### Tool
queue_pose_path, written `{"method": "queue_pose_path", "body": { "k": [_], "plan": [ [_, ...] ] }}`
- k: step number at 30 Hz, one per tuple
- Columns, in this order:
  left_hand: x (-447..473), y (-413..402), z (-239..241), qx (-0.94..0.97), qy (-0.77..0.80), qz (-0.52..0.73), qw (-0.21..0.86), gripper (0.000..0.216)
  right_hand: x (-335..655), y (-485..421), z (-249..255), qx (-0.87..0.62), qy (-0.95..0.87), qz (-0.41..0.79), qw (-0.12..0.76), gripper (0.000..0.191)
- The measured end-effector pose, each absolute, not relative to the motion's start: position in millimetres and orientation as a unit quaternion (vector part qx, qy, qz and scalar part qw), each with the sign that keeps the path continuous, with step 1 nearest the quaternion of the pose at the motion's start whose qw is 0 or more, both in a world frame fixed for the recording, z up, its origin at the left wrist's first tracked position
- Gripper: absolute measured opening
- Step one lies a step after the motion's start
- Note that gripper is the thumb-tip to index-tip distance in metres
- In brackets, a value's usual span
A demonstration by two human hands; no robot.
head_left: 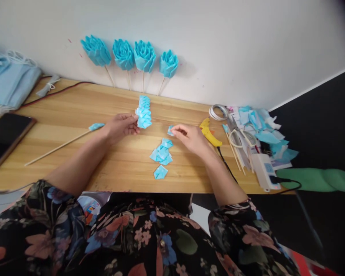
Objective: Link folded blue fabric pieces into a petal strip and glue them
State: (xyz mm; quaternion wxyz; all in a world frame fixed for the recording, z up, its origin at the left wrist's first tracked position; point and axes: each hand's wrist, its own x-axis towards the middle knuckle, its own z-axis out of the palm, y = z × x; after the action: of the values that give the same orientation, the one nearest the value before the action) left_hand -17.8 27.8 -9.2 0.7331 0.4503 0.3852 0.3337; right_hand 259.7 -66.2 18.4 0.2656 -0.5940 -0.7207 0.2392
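My right hand point(191, 138) pinches a small folded blue petal point(170, 130) between thumb and fingertips, just above the tabletop. To its left, my left hand point(122, 128) grips the left edge of an overlapping row of folded blue petals point(144, 113), thumb on top and the other fingers curled beside it. A loose pile of similar petals point(161, 153) lies between my hands, nearer to me, with a single petal point(160, 172) below it. Left of my left wrist, a thin wooden stick point(59, 147) with a blue bud point(96, 126) at its tip rests on the table.
Several blue flowers point(144, 56) on sticks lean against the wall. At right are a yellow glue gun point(209, 132), tape roll point(218, 112), scissors point(242, 137), blue scraps point(264, 126) and a power strip point(263, 171). A phone point(8, 140) and blue masks point(13, 82) lie left.
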Motion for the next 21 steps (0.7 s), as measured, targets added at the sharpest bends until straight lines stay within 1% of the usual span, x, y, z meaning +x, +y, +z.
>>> {"method": "queue_pose_path", "body": {
  "k": [2, 5, 9, 12, 14, 16, 17, 19, 21],
  "plan": [
    [-18, 27, -9, 0.452, 0.384, 0.331, 0.734, 0.028, 257, -74, 18, -0.565, -0.769, 0.216, 0.207, 0.015],
    [-19, 27, -8, 0.461, 0.385, 0.32, 0.733, 0.028, 255, -88, 16, -0.533, -0.821, 0.15, 0.137, 0.013],
    [-19, 27, -9, 0.472, 0.393, 0.305, 0.728, 0.029, 254, -98, 11, -0.518, -0.845, 0.094, 0.097, 0.012],
    [-19, 27, -8, 0.477, 0.397, 0.301, 0.724, 0.031, 253, -96, 4, -0.521, -0.845, 0.077, 0.089, 0.019],
    [-20, 26, -8, 0.479, 0.398, 0.298, 0.724, 0.032, 252, -93, 1, -0.539, -0.83, 0.088, 0.117, 0.023],
    [-20, 26, -7, 0.478, 0.396, 0.295, 0.727, 0.032, 254, -88, -1, -0.572, -0.787, 0.141, 0.182, 0.019],
    [-20, 26, -6, 0.478, 0.395, 0.292, 0.728, 0.031, 254, -85, -1, -0.59, -0.751, 0.193, 0.227, 0.015],
    [-20, 26, -6, 0.48, 0.395, 0.286, 0.729, 0.03, 256, -78, 0, -0.611, -0.643, 0.335, 0.319, 0.011],
    [-21, 26, -7, 0.482, 0.397, 0.28, 0.729, 0.03, 256, -72, 1, -0.597, -0.523, 0.469, 0.387, 0.018]
  ]
}}
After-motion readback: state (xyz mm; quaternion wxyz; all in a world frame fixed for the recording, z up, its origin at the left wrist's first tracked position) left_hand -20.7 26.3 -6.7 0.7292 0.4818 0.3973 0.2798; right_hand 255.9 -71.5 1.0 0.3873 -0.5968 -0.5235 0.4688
